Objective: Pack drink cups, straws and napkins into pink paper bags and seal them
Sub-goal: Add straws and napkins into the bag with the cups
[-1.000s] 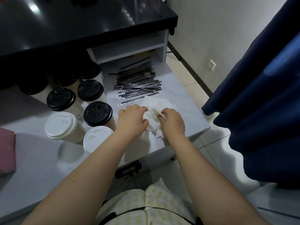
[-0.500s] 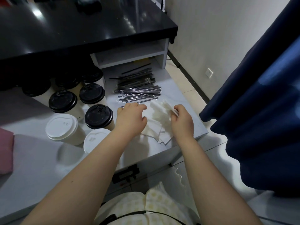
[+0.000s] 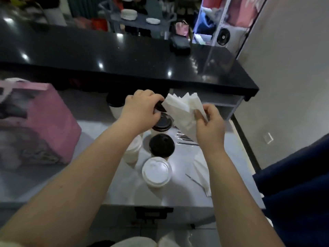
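You've lifted the napkins [image 3: 181, 107] off the surface [image 3: 121, 191]: your right hand [image 3: 210, 127] pinches them above the cups [image 3: 162, 146], your left hand [image 3: 142, 109] curls its fingers at their corner, grip unclear, so the left-edge pink bag [image 3: 53, 122] likely comes next.

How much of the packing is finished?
Not much, it seems. Done: a pink bag sits ready at the left of the table; its inside is hidden. In hand: the right hand pinches a bunch of napkins lifted above the cups, the left hand pinching their corner. Left: the black-lidded cup, white-lidded cup and straws sit unpacked, so packing and sealing remain.
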Tool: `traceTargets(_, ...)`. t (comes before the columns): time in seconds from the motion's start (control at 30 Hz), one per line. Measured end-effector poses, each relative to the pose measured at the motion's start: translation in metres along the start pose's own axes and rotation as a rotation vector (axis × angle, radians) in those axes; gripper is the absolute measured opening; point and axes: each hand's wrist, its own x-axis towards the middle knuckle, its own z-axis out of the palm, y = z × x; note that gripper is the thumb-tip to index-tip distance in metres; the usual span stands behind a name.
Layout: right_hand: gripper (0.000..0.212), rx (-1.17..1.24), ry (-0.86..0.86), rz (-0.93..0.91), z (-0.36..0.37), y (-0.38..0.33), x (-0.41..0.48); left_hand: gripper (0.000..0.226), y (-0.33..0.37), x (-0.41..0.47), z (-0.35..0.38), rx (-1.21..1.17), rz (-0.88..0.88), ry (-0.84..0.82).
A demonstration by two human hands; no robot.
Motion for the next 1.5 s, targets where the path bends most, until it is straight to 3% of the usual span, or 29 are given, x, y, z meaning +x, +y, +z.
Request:
traceTargets(0.3,0.017,0.178,-0.165,-0.11,0.12,-0.11,0.007,0.046,-0.149,-0.06,-0.084,0.044,-0.209,0.154)
traceTargets(0.53,0.018,0.383,-0.224,-0.09,0.225,-0.197,-0.011,0.044,-0.269,-0.104,-0.134,0.089,-0.282,0.118)
traceTargets(0.67,0.016,0.386,-0.201,-0.132,0.276,-0.231,-0.021,0.036,-0.344,-0.128,-0.152,-0.079,-0.341,0.14)
traceTargets(0.8,0.016,0.422,-0.212,-0.118,0.326,-0.255,-0.037,0.037,-0.402,-0.136,-0.154,-0.164,-0.343,0.032)
traceTargets(0.93,0.017,0.229,-0.347,-0.115,0.362,-0.259,-0.049,0.043,-0.43,-0.132,-0.149,-0.293,-0.321,-0.06)
traceTargets(1.07,0.012,-0.184,-0.56,-0.097,0.374,-0.241,-0.049,0.078,-0.441,-0.124,-0.139,-0.432,-0.218,-0.164)
traceTargets(1.17,0.009,-0.446,-0.526,-0.137,0.374,-0.235,-0.044,0.107,-0.443,-0.119,-0.136,-0.338,-0.168,-0.22)
traceTargets(1.27,0.01,-0.513,-0.418,-0.228,0.377,-0.236,-0.042,0.118,-0.444,-0.115,-0.131,-0.317,-0.123,-0.261)
traceTargets(1.37,0.014,-0.603,-0.486,-0.282,0.381,-0.235,-0.042,0.119,-0.445,-0.114,-0.128,-0.316,-0.1,-0.264)
traceTargets(1.5,0.028,-0.527,-0.486,-0.253,0.376,-0.236,-0.044,0.116,-0.449,-0.117,-0.126,-0.372,-0.063,-0.227)
